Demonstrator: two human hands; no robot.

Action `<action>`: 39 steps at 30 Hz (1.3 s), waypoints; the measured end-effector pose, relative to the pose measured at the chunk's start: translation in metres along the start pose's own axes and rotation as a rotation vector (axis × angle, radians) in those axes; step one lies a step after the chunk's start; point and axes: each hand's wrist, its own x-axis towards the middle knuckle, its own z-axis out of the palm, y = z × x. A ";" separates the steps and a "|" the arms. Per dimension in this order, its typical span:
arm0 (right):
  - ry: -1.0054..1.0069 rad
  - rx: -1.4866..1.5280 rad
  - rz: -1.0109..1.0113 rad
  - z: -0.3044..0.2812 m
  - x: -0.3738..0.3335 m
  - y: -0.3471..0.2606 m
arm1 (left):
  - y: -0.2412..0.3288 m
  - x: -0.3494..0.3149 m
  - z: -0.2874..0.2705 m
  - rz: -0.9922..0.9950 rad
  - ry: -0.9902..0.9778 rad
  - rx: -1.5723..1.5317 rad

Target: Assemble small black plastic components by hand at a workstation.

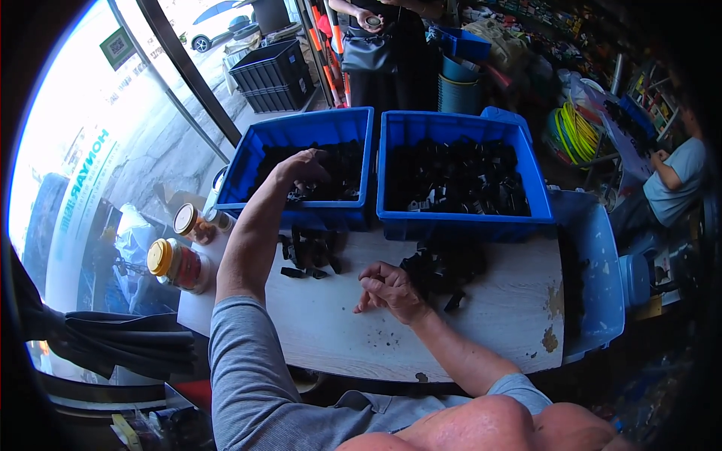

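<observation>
Table: pale, wood-grained tabletop [323, 331], chipped in brown patches near its right end and front edge, with dark specks before me.
Room: window [75, 248] on my left with the street beyond; black crate [271, 79] past the table's far side; pale blue tub [613, 278] at the right end; coiled yellow hose [573, 135] farther off. One person [387, 45] stands across from me, another [673, 184] sits at far right.
Jars: one with a yellow lid [184, 267] and a smaller one [195, 225] behind it, by the window.
Writing: green letters [89, 169] run down the window; a green sign [116, 48] with a pale square code hangs higher up.
Black pieces: small, dark, some strip-like, a few with pale glints. They fill the left blue bin [297, 217] and the right blue bin [466, 227]; a loose group [308, 252] lies before the left one, and a dark heap [444, 267] just beyond my right hand [391, 292].
Left hand [304, 167]: down in the left blue bin, among the pieces; I can't tell whether it grips any.
Right hand: over the tabletop, fingers curled, thumb near the forefinger; I can't tell if something is pinched there.
</observation>
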 end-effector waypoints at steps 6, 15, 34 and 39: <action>-0.002 -0.003 0.007 0.001 0.001 0.000 | 0.000 0.001 -0.001 0.024 -0.139 -0.037; 0.026 0.050 -0.003 0.001 0.002 0.003 | 0.001 0.007 0.005 0.014 -0.045 0.055; 0.081 0.027 0.063 0.003 0.003 -0.009 | -0.036 -0.019 -0.010 0.486 0.498 -0.215; 0.058 0.001 0.028 0.003 0.002 -0.003 | -0.056 -0.091 0.020 0.564 0.804 -0.377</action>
